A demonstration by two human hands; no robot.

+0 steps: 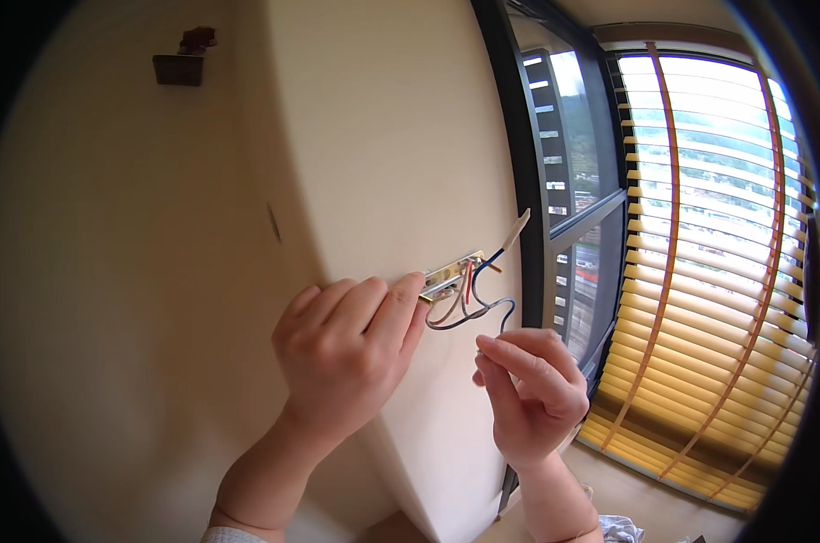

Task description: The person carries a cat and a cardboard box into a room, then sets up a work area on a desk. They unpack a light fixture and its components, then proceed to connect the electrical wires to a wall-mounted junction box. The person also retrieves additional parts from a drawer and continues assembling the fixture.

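- Two hands work at the wall corner: our left hand (351, 348) curls its fingers, fingertip pressed on the near end of a metal bracket (452, 274).
- Our right hand (532, 389) pinches the dark wire (505, 312) looping below it.
- The bracket's long axis runs left-low to right-high, toward the window (573, 181).
- Red, blue and brown wires (469, 285) hang from it; wooden blinds (708, 271) lie far right.
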